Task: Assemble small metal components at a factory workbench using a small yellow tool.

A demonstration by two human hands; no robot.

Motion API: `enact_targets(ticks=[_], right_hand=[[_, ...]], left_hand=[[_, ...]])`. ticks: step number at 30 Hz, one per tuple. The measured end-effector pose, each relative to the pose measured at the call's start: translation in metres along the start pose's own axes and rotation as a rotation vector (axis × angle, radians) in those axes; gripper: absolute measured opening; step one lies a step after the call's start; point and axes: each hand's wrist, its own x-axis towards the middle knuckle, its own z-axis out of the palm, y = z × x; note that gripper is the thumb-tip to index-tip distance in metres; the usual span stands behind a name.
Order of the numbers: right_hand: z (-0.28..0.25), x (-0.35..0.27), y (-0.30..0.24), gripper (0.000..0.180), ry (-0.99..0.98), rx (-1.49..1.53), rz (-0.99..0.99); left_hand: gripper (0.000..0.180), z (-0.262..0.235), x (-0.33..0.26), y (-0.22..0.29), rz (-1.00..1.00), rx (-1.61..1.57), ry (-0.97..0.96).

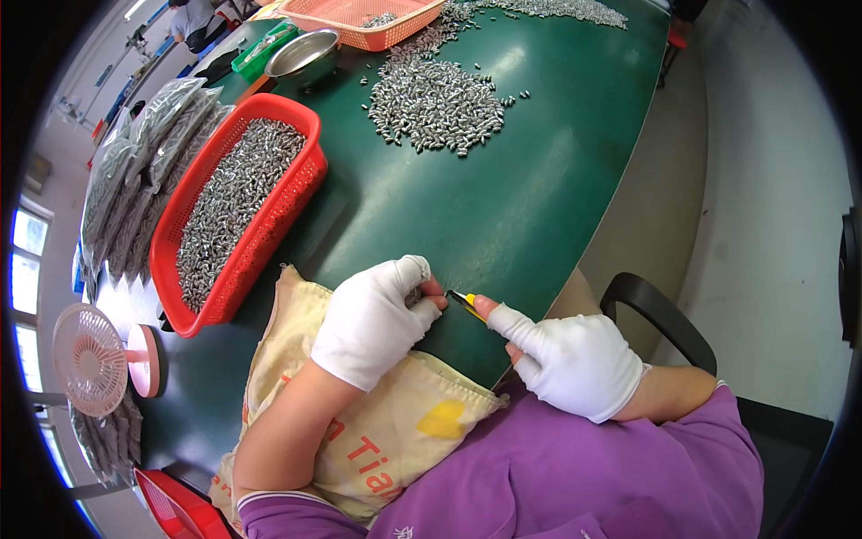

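Note:
My left hand (375,316), in a white glove with bare fingertips, is closed over the cloth at the near table edge. A bit of small grey metal parts (413,296) peeks out between its fingers, mostly hidden. My right hand (579,361), gloved the same way, grips a slim yellow-and-black hand tool (469,306). The tool's dark tip points left and lies close to the left fingertips; whether it touches is too small to tell. A cream cloth (359,431) with red print and a yellow patch spreads under my left forearm.
On the green table (539,207), a pile of small metal parts (435,106) lies ahead. A red basket (316,166) full of them stands left, beside stacked plastic bags (135,171) and a pink fan (90,359). Farther back are a metal bowl (305,56) and orange basket (364,36).

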Motion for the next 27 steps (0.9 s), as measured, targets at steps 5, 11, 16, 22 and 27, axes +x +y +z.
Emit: enact_targets(ticks=[5, 11, 16, 22, 27], right_hand=[[-0.001, 0.001, 0.001, 0.06, 0.0, 0.033, -0.015], [-0.013, 0.008, 0.009, 0.058, -0.113, 0.092, -0.049], [-0.026, 0.016, 0.01, 0.057, -0.209, 0.162, -0.049], [-0.017, 0.011, 0.001, 0.056, -0.202, 0.061, 0.014], [-0.017, 0.018, 0.023, 0.066, 0.301, -0.015, 0.051]], left_hand=[[0.007, -0.001, 0.0, 0.002, -0.024, 0.008, -0.002], [0.007, -0.001, 0.002, 0.004, -0.033, 0.01, -0.006], [0.007, -0.002, 0.001, 0.005, -0.038, 0.017, -0.005], [0.009, -0.005, 0.005, -0.006, -0.074, -0.087, -0.106], [0.013, -0.027, 0.012, -0.01, -0.124, -0.752, 0.012]])
